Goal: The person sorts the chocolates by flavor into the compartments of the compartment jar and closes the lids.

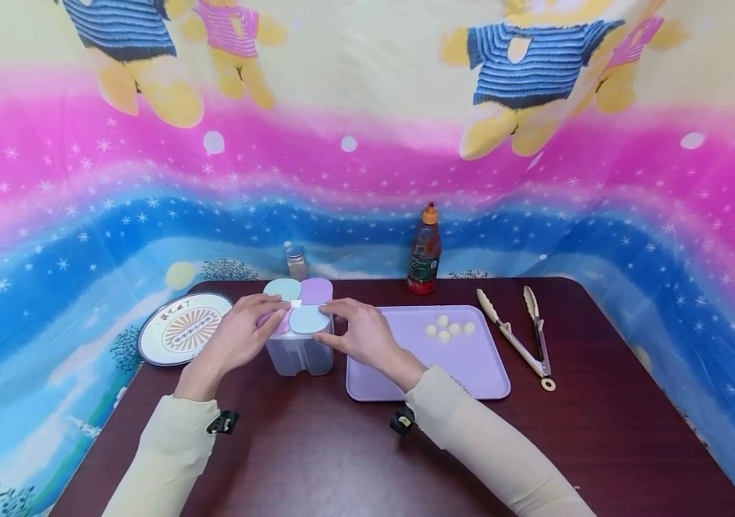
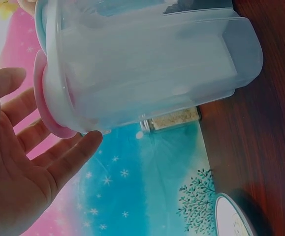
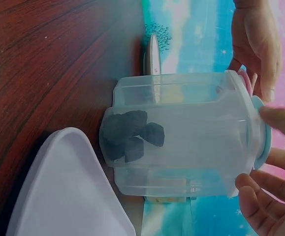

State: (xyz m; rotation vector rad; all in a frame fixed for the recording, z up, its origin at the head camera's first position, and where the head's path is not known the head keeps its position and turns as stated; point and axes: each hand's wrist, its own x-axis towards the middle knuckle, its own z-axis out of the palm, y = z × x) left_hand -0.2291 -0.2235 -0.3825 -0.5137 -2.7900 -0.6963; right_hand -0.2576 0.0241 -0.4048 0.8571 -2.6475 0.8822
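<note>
A clear plastic storage box [image 1: 301,357] with petal-shaped lids in mint, purple, pink and blue stands upright on the table. My left hand [image 1: 243,332] is at its left, with extended fingers at the pink lid [image 2: 41,93] and the thumb apart from them. From the right, my right hand [image 1: 362,332] holds the edge of the blue lid [image 1: 309,319] between thumb and fingers. Dark chunks [image 3: 125,132] lie low inside the box in the right wrist view.
Right of the box lies a lilac tray [image 1: 400,366] with several small pale balls [image 1: 443,329]. Tongs [image 1: 522,345] rest beyond it. A sauce bottle [image 1: 424,255] and a small jar [image 1: 296,264] stand behind; an oval plate [image 1: 167,316] sits at left.
</note>
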